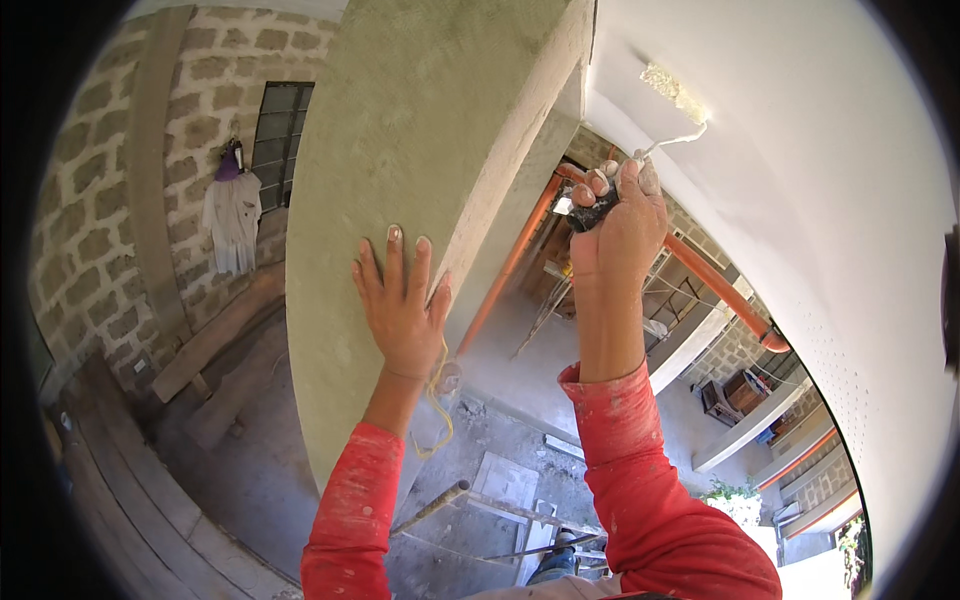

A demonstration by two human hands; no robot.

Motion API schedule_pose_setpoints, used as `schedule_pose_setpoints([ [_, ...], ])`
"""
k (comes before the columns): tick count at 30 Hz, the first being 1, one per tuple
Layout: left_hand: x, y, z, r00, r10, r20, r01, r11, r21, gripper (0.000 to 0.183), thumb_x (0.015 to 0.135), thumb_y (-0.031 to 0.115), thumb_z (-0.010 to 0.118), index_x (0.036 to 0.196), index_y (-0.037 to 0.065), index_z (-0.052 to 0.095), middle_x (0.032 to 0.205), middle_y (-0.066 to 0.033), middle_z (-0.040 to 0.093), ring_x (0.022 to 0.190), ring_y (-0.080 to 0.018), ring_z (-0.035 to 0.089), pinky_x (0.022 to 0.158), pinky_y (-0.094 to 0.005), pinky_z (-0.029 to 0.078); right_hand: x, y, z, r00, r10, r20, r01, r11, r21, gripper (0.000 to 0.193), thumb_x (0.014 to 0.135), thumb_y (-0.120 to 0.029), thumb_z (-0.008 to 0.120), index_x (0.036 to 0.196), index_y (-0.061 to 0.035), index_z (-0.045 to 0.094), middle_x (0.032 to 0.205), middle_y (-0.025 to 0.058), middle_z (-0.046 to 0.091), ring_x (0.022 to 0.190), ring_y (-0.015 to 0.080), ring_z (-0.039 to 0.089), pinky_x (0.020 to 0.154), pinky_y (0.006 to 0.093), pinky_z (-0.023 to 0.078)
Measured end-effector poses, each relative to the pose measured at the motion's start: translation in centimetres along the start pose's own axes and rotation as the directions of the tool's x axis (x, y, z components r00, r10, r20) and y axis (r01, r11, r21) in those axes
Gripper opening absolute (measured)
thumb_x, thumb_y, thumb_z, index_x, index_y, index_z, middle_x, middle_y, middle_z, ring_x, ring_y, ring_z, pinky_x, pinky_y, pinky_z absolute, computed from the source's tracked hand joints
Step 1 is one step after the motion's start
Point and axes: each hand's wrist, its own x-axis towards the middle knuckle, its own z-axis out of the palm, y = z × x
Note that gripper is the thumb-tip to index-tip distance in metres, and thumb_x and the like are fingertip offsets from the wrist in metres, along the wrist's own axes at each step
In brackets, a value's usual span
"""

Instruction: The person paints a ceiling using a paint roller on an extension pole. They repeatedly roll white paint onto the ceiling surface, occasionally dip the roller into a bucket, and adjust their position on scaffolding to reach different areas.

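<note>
My right hand (625,210) is raised and wrapped round the dark handle of a small paint roller (675,92). The roller's shaggy, cream-coloured sleeve rests against the white ceiling (800,150), or very near it; I cannot tell which. A bent wire frame, coated in pale paint, joins sleeve and handle. My left hand (402,312) lies with fingers spread on the greenish-grey plastered beam (400,120), its thumb by the beam's edge. Both red sleeves carry pale smears.
Orange pipes (715,280) run below the ceiling on the right. Scaffold poles (440,502) and a yellow cord (436,405) are beneath me. A white garment (234,222) hangs on the stone-block wall (90,200) at left, above wooden planks (225,335). The floor lies well below.
</note>
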Motion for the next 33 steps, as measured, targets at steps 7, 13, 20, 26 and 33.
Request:
schedule_pose_setpoints([
  [7,-0.2,-0.3,0.6,1.0,0.026,-0.017,-0.026,1.0,-0.012,0.067,0.093,0.028,0.077,0.152,0.012,0.05,0.159,-0.0213,0.044,0.145,-0.0552,0.036,0.114,-0.0686,0.03,10.2,4.6,-7.1,0.994,0.087,-0.067,-0.089,0.996,-0.019,0.006,0.109,-0.006,0.042,0.104,-0.0084,0.046,0.089,0.0035,0.046,0.07,0.0147,0.047,0.06,0.0311,0.043],
  [13,-0.2,-0.4,0.4,0.999,0.029,-0.029,-0.03,0.999,-0.019,0.069,0.091,0.022,0.079,0.153,0.011,0.05,0.159,-0.0221,0.044,0.145,-0.0549,0.036,0.115,-0.0669,0.031,20.8,8.3,-14.5,0.971,0.205,-0.122,-0.197,0.978,0.074,0.009,0.108,-0.006,0.041,0.1,-0.0084,0.045,0.087,0.0039,0.046,0.07,0.0174,0.045,0.059,0.0328,0.043],
  [20,-0.4,-0.1,0.8,1.0,0.001,-0.022,-0.003,0.997,-0.082,0.076,0.085,0.02,0.083,0.153,0.016,0.05,0.159,-0.0224,0.043,0.147,-0.0564,0.034,0.115,-0.0706,0.028,34.0,11.1,-24.4,0.943,0.281,-0.179,-0.248,0.951,0.186,0.007,0.108,-0.006,0.043,0.111,-0.0005,0.042,0.088,0.0133,0.047,0.071,0.0236,0.049,0.055,0.0355,0.046],
  [26,-0.1,-0.7,0.4,1.0,0.018,-0.022,-0.02,0.996,-0.088,0.078,0.084,0.018,0.083,0.154,0.013,0.048,0.16,-0.0234,0.042,0.147,-0.0565,0.033,0.115,-0.07,0.028,36.3,14.3,-23.9,0.915,0.311,-0.255,-0.264,0.943,0.203,0.006,0.106,-0.004,0.043,0.101,-0.0055,0.047,0.083,0.0062,0.047,0.067,0.0198,0.046,0.055,0.0334,0.044],
  [33,0.0,-0.4,0.4,0.999,0.019,-0.03,-0.022,0.996,-0.083,0.075,0.083,0.019,0.084,0.151,0.013,0.052,0.158,-0.0233,0.045,0.147,-0.0562,0.034,0.115,-0.0702,0.028,26.6,10.8,-17.2,0.97,0.201,-0.139,-0.18,0.972,0.154,0.012,0.106,-0.004,0.042,0.095,-0.0088,0.044,0.082,0.0039,0.045,0.068,0.0168,0.045,0.057,0.0319,0.042],
])
